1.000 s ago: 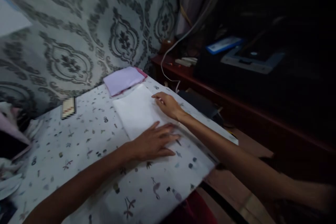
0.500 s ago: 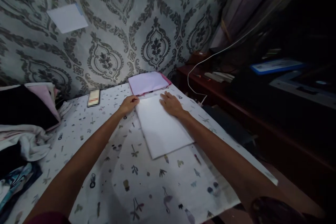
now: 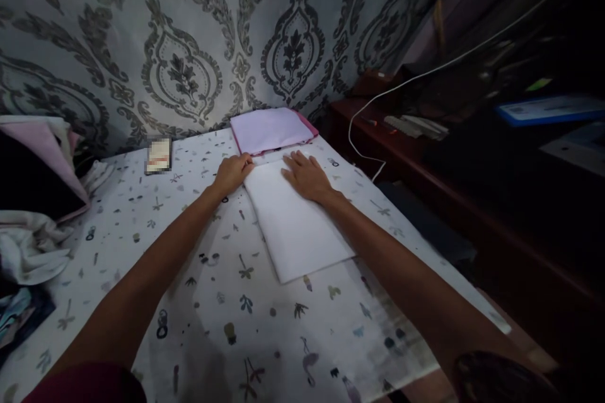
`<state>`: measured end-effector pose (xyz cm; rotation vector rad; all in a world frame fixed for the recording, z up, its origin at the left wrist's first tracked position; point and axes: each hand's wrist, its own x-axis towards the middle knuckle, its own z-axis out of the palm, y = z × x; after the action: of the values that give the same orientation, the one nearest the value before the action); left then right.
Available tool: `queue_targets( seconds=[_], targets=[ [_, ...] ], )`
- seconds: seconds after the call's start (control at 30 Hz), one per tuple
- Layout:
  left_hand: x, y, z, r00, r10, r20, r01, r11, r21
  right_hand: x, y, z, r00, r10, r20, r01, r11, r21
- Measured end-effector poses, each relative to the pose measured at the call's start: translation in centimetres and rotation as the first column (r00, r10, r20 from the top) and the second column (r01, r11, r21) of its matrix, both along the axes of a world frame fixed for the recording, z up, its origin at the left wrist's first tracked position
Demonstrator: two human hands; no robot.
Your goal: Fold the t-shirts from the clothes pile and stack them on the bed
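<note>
Left hand [image 3: 233,174] in a pinch on the white cloth [image 3: 300,230], right hand [image 3: 308,178] flat atop (fingers apart).

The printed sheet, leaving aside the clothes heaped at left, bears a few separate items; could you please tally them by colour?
White: 1 (folded piece, under the right hand)
Lilac: 1 (folded bundle, pink-edged)
Cream: 1 (small pixelated item near the wall)
Total: 3

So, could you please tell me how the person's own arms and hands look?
The left hand and right hand wear no visible gloves or watch. The left forearm and right forearm are bare. A maroon left sleeve shows near the elbow; the right sleeve is very dark, its exact colour hard to tell.
</note>
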<state>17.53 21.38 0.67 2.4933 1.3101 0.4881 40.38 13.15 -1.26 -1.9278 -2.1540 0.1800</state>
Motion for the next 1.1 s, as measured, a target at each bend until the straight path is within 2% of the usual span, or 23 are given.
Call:
queue_targets(
  seconds=[0.1,0.2,0.27,0.33,0.4,0.43,0.5,0.53,0.63,0.8,0.97,1.1],
  targets=[
    [-0.1,-0.7,0.3,0.993,0.036,-0.112,-0.025,0.995,0.098,-0.1,0.0,0.0,1.000,-0.003,0.005,0.003,1.000,-0.006],
    [-0.8,-3.7,1.0,0.997,0.075,-0.026,-0.069,0.978,0.195,0.1,0.3,-0.4,1.000,0.003,-0.007,-0.003,1.000,0.005],
    [-1.7,-7.6,1.7,0.998,-0.015,0.059,0.001,0.975,0.224,0.4,0.7,-1.0,0.999,0.010,-0.032,-0.010,1.000,0.021],
    [-2.6,-12.9,2.4,0.967,-0.244,0.068,0.228,0.955,0.192,0.6,1.0,-1.5,0.998,0.024,-0.051,-0.022,0.999,0.036],
    [-3.3,-18.3,2.8,0.867,-0.494,-0.068,0.496,0.839,0.224,0.7,1.1,-1.7,0.998,0.035,-0.053,-0.033,0.999,0.043],
    [-3.5,-20.7,2.9,0.808,-0.561,-0.181,0.590,0.763,0.264,0.6,1.1,-1.6,0.998,0.037,-0.049,-0.035,0.999,0.038],
    [-3.6,-24.1,2.9,0.723,-0.568,-0.393,0.684,0.668,0.293,0.4,0.9,-1.3,0.999,0.032,-0.034,-0.031,0.999,0.025],
    [-3.5,-25.1,2.9,0.700,-0.531,-0.477,0.696,0.655,0.293,0.2,0.7,-1.0,0.999,0.025,-0.026,-0.024,1.000,0.015],
    [-2.9,-26.4,3.1,0.678,-0.390,-0.623,0.663,0.690,0.289,-0.3,0.1,-0.1,1.000,0.005,0.002,-0.005,1.000,0.003],
    [-1.6,-27.1,3.0,0.685,-0.257,-0.681,0.602,0.727,0.331,-0.7,-0.6,0.8,0.999,-0.006,0.042,0.006,1.000,-0.007],
    [-0.3,-27.3,3.1,0.678,-0.216,-0.703,0.579,0.745,0.329,-0.7,-0.7,1.3,1.000,-0.009,0.030,0.009,1.000,-0.030],
    [0.0,-26.9,3.5,0.639,-0.271,-0.720,0.612,0.746,0.263,-0.8,-0.9,1.4,1.000,-0.007,0.021,0.008,0.999,-0.034]
  ],
)
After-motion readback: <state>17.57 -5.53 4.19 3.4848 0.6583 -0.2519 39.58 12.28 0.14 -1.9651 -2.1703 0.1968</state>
